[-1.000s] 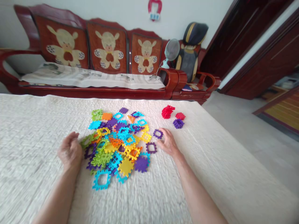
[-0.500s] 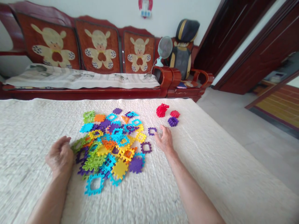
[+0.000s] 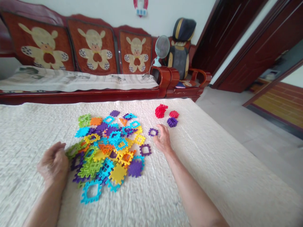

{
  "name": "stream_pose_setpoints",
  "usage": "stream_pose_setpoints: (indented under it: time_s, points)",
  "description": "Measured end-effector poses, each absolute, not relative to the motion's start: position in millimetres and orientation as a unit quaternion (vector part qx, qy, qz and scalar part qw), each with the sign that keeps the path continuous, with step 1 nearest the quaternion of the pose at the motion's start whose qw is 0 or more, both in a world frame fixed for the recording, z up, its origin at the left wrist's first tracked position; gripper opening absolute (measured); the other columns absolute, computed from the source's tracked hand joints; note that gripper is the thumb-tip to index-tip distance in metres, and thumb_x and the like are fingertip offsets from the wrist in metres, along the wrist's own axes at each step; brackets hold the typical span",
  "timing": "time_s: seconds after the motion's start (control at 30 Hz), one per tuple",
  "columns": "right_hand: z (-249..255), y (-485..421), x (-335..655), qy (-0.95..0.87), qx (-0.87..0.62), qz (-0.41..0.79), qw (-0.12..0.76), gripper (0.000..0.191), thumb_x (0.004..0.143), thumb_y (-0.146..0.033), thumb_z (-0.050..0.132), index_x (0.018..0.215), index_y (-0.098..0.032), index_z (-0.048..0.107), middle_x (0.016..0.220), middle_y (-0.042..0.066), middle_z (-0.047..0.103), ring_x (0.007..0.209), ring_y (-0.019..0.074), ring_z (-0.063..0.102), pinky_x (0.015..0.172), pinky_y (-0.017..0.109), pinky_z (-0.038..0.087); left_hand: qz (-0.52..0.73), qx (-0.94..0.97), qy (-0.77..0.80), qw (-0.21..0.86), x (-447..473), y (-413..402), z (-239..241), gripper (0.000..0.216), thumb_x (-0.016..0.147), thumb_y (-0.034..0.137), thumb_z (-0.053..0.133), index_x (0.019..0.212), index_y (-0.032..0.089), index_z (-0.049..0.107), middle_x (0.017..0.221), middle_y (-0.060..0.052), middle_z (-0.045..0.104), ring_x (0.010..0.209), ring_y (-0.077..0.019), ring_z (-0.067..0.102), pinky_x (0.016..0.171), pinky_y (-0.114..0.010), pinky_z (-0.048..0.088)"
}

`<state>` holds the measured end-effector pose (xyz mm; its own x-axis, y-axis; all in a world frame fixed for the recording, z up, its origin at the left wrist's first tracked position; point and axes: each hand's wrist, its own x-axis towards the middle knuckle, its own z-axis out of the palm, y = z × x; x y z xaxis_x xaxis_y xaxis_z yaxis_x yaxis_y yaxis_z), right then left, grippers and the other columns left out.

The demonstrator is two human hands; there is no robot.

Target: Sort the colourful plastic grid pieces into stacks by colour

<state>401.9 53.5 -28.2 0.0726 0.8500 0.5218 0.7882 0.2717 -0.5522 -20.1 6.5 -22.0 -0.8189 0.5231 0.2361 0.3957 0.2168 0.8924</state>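
Note:
A heap of flat interlocking plastic tiles (image 3: 106, 148) in blue, yellow, green, purple and orange lies on a white textured cloth (image 3: 213, 176). My left hand (image 3: 53, 162) rests at the heap's left edge, fingers loosely curled, holding nothing. My right hand (image 3: 162, 138) lies to the right of the heap, fingers spread, its tips beside a purple frame tile (image 3: 153, 132). A second purple frame tile (image 3: 145, 149) lies just below. Beyond my right hand sit a red stack (image 3: 161, 111), a smaller red piece (image 3: 174, 114) and a purple stack (image 3: 172, 122).
A red wooden sofa (image 3: 94, 91) with bear-pattern cushions runs along the far edge of the cloth. A small fan (image 3: 161, 49) and a bag (image 3: 181, 47) stand at its right end. Bare floor (image 3: 248, 126) and dark wooden doors (image 3: 236, 41) are on the right.
The view has shifted, so everything has slid left in the frame. My right hand stays beside the purple frame tile; my left hand stays at the heap's left edge.

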Motion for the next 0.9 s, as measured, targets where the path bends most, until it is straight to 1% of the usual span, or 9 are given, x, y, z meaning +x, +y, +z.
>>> stream_pose_setpoints:
  time_s: [0.07, 0.13, 0.2, 0.27, 0.37, 0.5, 0.57, 0.73, 0.9]
  points:
    - [-28, 51, 398, -0.645, -0.647, 0.026, 0.407, 0.056, 0.079, -0.033, 0.062, 0.131, -0.016, 0.053, 0.12, 0.016, 0.06, 0.119, 0.0326, 0.055, 0.105, 0.051, 0.046, 0.548, 0.298, 0.78, 0.058, -17, 6, -18, 0.037, 0.072, 0.022, 0.059, 0.103, 0.024, 0.078, 0.093, 0.003, 0.078, 0.102, -0.023, 0.07, 0.107, -0.045, 0.05]
    - [-27, 49, 392, -0.624, -0.689, 0.019, 0.369, 0.064, 0.078, -0.047, 0.068, 0.132, -0.014, 0.053, 0.115, 0.017, 0.06, 0.115, 0.0366, 0.055, 0.102, 0.056, 0.044, 0.546, 0.297, 0.781, 0.059, -15, 5, -15, 0.037, 0.071, 0.021, 0.058, 0.102, 0.024, 0.078, 0.092, 0.003, 0.077, 0.101, -0.023, 0.07, 0.108, -0.045, 0.05]
    - [-25, 47, 388, -0.624, -0.709, 0.016, 0.328, 0.068, 0.077, -0.053, 0.07, 0.13, -0.014, 0.054, 0.114, 0.018, 0.06, 0.114, 0.0389, 0.055, 0.101, 0.059, 0.042, 0.546, 0.294, 0.782, 0.058, -13, 5, -12, 0.037, 0.07, 0.021, 0.057, 0.101, 0.023, 0.078, 0.089, 0.002, 0.077, 0.1, -0.0228, 0.07, 0.107, -0.045, 0.05]
    - [-24, 46, 386, -0.639, -0.706, 0.019, 0.305, 0.06, 0.079, -0.05, 0.068, 0.127, -0.015, 0.056, 0.113, 0.017, 0.062, 0.113, 0.0383, 0.055, 0.1, 0.058, 0.042, 0.546, 0.297, 0.781, 0.06, -12, 5, -10, 0.038, 0.069, 0.022, 0.056, 0.101, 0.023, 0.077, 0.088, 0.002, 0.076, 0.099, -0.0229, 0.07, 0.106, -0.045, 0.051]
    - [-22, 46, 388, -0.663, -0.682, 0.03, 0.305, 0.045, 0.082, -0.035, 0.062, 0.123, -0.017, 0.057, 0.112, 0.015, 0.064, 0.114, 0.0349, 0.055, 0.101, 0.054, 0.041, 0.549, 0.3, 0.778, 0.061, -13, 5, -11, 0.04, 0.068, 0.024, 0.056, 0.102, 0.023, 0.078, 0.091, 0.002, 0.077, 0.1, -0.0233, 0.07, 0.106, -0.045, 0.051]
    - [-23, 47, 392, -0.663, -0.662, 0.038, 0.347, 0.051, 0.078, -0.018, 0.053, 0.129, -0.017, 0.053, 0.126, 0.015, 0.061, 0.123, 0.0309, 0.053, 0.106, 0.049, 0.04, 0.554, 0.294, 0.777, 0.054, -15, 6, -16, 0.042, 0.066, 0.023, 0.058, 0.103, 0.025, 0.078, 0.093, 0.003, 0.079, 0.1, -0.0236, 0.071, 0.105, -0.045, 0.051]
    - [-24, 47, 392, -0.656, -0.661, 0.041, 0.361, 0.053, 0.079, -0.02, 0.055, 0.131, -0.017, 0.052, 0.129, 0.015, 0.06, 0.124, 0.0309, 0.053, 0.106, 0.048, 0.04, 0.551, 0.294, 0.78, 0.049, -15, 6, -16, 0.042, 0.066, 0.022, 0.057, 0.102, 0.025, 0.078, 0.093, 0.003, 0.079, 0.099, -0.024, 0.071, 0.104, -0.046, 0.052]
    - [-25, 44, 389, -0.64, -0.686, 0.033, 0.344, 0.059, 0.077, -0.04, 0.067, 0.13, -0.016, 0.053, 0.115, 0.016, 0.061, 0.115, 0.0359, 0.055, 0.103, 0.055, 0.042, 0.538, 0.297, 0.787, 0.055, -10, 4, -9, 0.039, 0.066, 0.023, 0.054, 0.096, 0.024, 0.078, 0.09, 0.003, 0.078, 0.098, -0.0248, 0.07, 0.106, -0.048, 0.051]
    - [-25, 44, 390, -0.641, -0.69, 0.027, 0.334, 0.05, 0.077, -0.034, 0.067, 0.124, -0.018, 0.056, 0.108, 0.013, 0.063, 0.11, 0.0333, 0.057, 0.101, 0.052, 0.043, 0.532, 0.294, 0.791, 0.064, -8, 1, -5, 0.039, 0.064, 0.026, 0.054, 0.096, 0.028, 0.077, 0.089, 0.004, 0.076, 0.096, -0.0252, 0.07, 0.106, -0.049, 0.05]
